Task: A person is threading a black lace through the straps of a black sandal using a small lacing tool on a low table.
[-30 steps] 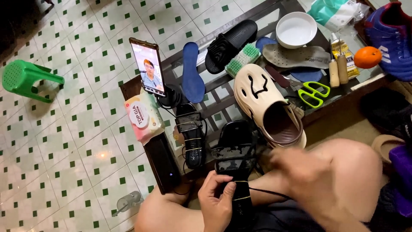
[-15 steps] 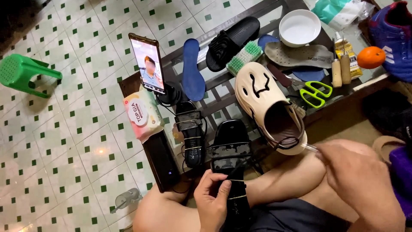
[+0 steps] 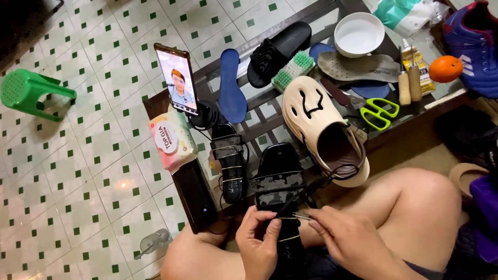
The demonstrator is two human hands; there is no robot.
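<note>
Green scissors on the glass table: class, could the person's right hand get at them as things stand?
Probably yes, once freed. The right hand is pinching a needle at the black sandal. The green scissors lie uncovered beyond the cream clog, on that hand's side.

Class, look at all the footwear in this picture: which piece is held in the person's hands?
The black strappy sandal at the table's near edge. The left hand grips it and the right hand works at it; the cream clog and black slide lie untouched.

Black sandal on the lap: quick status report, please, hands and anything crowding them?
Left hand grips black sandal. Right hand pinches needle at its strap. Cream clog close beside; nothing blocking.
</note>
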